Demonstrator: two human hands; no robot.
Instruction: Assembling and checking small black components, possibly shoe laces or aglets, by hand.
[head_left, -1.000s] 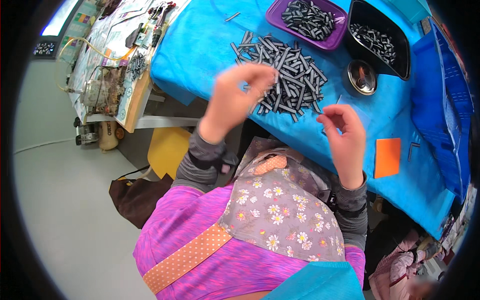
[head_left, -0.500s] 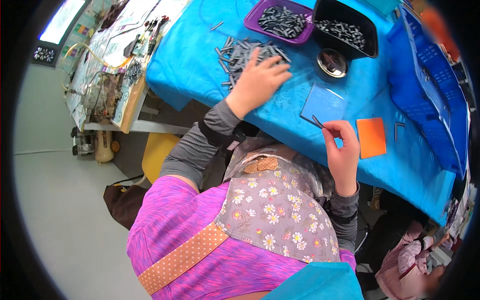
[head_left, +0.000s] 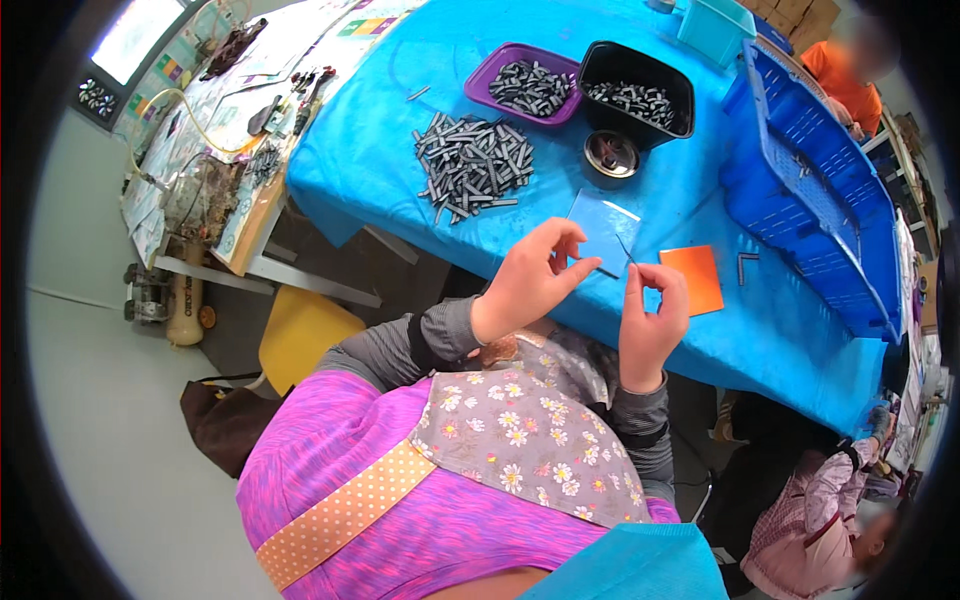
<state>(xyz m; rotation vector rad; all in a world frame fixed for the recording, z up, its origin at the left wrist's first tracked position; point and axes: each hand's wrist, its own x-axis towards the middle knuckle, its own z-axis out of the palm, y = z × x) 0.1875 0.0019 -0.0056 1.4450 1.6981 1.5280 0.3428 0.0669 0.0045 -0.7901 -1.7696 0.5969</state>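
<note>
Bright blue cloth covers the worktable (head_left: 380,170), with a cluttered bench of wires and tools off to the left and a blue plastic crate (head_left: 810,190) at the right. Close over the table's near edge, the left hand (head_left: 530,280) has thumb and forefinger nearly closed on a small dark metal piece (head_left: 606,271), while the right hand (head_left: 652,325) pinches a thin dark pin (head_left: 626,250) that stands up from its fingertips. Both hover just above a pale blue pad (head_left: 600,225), beside an orange pad (head_left: 695,278). By the look of it, the two small parts are being brought together, which would call for lining the thin tip up with the other piece. Farther back lie a loose heap of grey metal strips (head_left: 472,160), a purple tray (head_left: 520,85) and a black tub (head_left: 635,95) of similar parts, and a small round tin (head_left: 610,155). What the held pieces are exactly is too small to tell, and whether they touch cannot be made out.
</note>
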